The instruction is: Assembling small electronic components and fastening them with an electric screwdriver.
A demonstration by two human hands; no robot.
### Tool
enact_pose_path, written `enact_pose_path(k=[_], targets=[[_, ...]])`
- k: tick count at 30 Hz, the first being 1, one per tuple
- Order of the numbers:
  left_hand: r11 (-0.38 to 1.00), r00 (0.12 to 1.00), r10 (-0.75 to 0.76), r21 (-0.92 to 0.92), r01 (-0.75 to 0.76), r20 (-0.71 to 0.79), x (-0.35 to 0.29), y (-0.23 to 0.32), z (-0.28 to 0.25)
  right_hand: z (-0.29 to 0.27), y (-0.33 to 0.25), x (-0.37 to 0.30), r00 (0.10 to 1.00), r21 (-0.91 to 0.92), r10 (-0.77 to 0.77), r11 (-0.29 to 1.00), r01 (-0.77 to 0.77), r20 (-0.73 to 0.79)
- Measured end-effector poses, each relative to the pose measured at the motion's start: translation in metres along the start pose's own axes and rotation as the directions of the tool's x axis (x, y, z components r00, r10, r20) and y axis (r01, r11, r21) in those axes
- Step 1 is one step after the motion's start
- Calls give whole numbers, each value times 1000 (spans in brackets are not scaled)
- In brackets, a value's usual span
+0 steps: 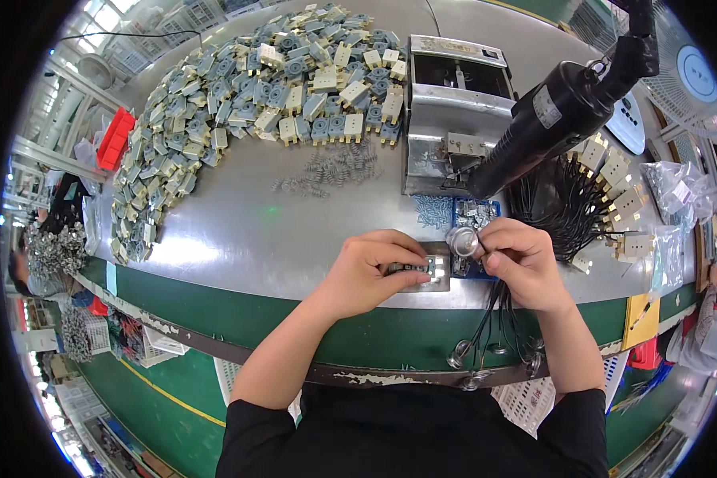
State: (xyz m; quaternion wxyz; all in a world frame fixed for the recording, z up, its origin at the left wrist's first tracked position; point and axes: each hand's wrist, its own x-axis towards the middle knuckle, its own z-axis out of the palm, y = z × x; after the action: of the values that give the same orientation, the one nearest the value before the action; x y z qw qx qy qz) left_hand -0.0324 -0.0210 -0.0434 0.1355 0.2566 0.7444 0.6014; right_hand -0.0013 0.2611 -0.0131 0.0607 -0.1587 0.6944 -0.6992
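Note:
My left hand point(362, 271) is closed, thumb and fingers pinching a small grey block point(409, 268) at a flat metal plate point(441, 280) near the table's front edge. Just right of it, my right hand point(526, 263) pinches a round, shiny cup-shaped metal piece point(462, 240), held above a blue tray point(486, 209) of small metal parts. Below the right hand, black wires with round metal ends point(460, 353) hang over the table edge. Whether the held piece is joined to one of these wires is hidden by my fingers.
A large pile of grey and cream blocks point(295, 95) covers the back left, with loose springs point(334, 169) before it. A metal machine point(454, 119) stands behind the tray. A black cylindrical device point(542, 119) leans over from the right, near bundled black cables point(562, 207).

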Motion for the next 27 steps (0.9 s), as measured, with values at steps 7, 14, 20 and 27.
enact_pose_path(k=[7, 14, 20, 27], targets=[[998, 997, 64, 31, -62, -45, 1, -4, 2, 8, -2, 6, 993, -22, 115, 993, -115, -4], [995, 997, 63, 74, -60, -37, 0, 1, -1, 16, -11, 12, 977, -23, 205, 978, -207, -50], [997, 988, 70, 36, -66, -135, 0, 7, 1, 24, -12, 19, 967, -182, 254, 952, -247, 15], [902, 948, 312, 334, -272, -69, 4, -5, 2, 30, -10, 15, 947, -302, 320, 906, -296, 33]])
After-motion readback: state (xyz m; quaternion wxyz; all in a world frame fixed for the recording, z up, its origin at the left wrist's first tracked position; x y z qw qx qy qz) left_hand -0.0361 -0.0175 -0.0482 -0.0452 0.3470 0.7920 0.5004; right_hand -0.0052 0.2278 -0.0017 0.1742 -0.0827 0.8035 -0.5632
